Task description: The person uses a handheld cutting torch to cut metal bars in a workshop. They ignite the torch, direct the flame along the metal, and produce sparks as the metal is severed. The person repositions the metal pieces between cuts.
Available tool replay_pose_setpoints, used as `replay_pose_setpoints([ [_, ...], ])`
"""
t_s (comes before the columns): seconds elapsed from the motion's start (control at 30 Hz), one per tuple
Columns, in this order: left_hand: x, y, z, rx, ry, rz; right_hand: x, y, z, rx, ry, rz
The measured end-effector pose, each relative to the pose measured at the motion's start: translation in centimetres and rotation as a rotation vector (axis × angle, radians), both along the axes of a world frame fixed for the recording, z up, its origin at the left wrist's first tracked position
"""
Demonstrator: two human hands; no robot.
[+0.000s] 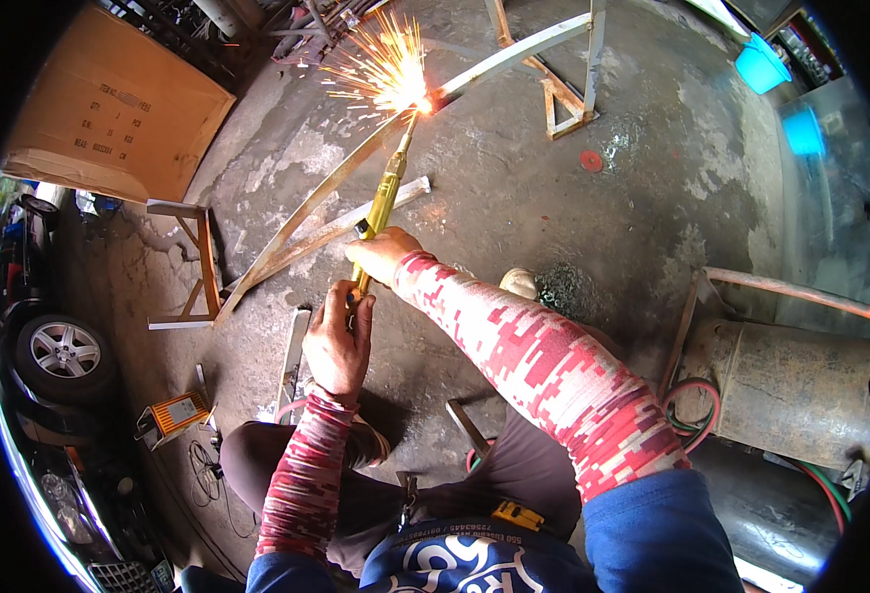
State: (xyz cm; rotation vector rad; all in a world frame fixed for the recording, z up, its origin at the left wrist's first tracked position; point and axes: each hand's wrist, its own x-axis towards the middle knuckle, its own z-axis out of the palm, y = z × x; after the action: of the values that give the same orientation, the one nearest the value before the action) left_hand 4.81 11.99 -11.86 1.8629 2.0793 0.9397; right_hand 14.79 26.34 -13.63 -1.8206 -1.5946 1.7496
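Observation:
A yellow brass cutting torch [387, 193] angles up from my hands to a long pale steel bar [524, 46], where a bright burst of sparks [405, 84] sprays at its tip. My right hand [382, 253] is closed around the upper handle. My left hand [338, 341] grips the torch's lower end just below it, with fingers curled. A rusty flat bar [312, 203] slopes down to a small metal frame [208, 262] on the left. Another bar [400, 196] crosses behind the torch. A triangular rusty stand [565, 109] is under the far bar.
A large cardboard box [119, 109] is upper left; a car wheel [64, 351] and orange-yellow machine [173, 413] with cables are at left. Gas cylinders [791, 390] with hoses and a rusty rail [791, 289] are at right. A blue tub [761, 66] sits upper right on the concrete floor [633, 217].

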Motion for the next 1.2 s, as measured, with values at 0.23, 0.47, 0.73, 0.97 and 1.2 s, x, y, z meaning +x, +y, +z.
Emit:
replay_pose_setpoints([
  [0.23, 0.00, 0.10, -0.12, 0.001, -0.004, 0.001, -0.05, -0.11, 0.09, 0.004, 0.012, -0.023],
  [0.47, -0.08, 0.14, -0.31, 0.016, -0.002, -0.005, -0.04, -0.22, 0.20, 0.015, -0.003, -0.022],
  [0.73, -0.16, 0.11, -0.42, 0.020, -0.006, -0.013, -0.07, -0.10, 0.25, 0.031, -0.020, -0.017],
  [0.97, -0.12, 0.03, -0.28, -0.001, -0.019, -0.010, -0.12, -0.32, 0.23, 0.058, 0.021, -0.037],
  [1.2, -0.12, 0.02, -0.30, -0.006, -0.039, -0.006, -0.07, -0.20, 0.46, 0.092, -0.026, 0.019],
])
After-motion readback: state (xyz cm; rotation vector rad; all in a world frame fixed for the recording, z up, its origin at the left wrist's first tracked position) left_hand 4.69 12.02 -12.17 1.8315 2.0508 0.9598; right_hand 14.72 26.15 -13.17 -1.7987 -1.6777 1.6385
